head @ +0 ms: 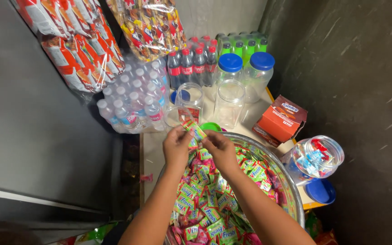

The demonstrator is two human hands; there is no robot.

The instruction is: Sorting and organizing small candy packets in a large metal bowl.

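Left hand (176,146) and right hand (220,149): both raised over the metal bowl (291,190), fingertips pinched on opposite ends of one candy strip (194,129), green and red, held just above the heap. Loose candy packets (205,204) in the bowl: green and pink, too many to count, piled up to the rim. Risk, as a judgement: with so light a pinch from both sides, possible tearing of the strip or slipping back into the heap; possible knock from an elbow to the jars standing close to the bowl. Clear plastic jars on the surface (153,154): two capped in blue (230,67) (258,72), three open and upright behind the hands, the tallest (229,103) nearest the capped pair, one tipped jar (315,156) at right with wrapped sweets inside. Loose blue lids: two visible, one (320,191) below the tipped jar. Green lid (210,126): one, partly hidden. Orange carton (281,119): one. Shrink-wrapped packs: water bottles (132,100), dark cola bottles (192,63), green-capped bottles (243,45), one pack each; bottle counts unclear. Hanging snack bags (75,41): several.
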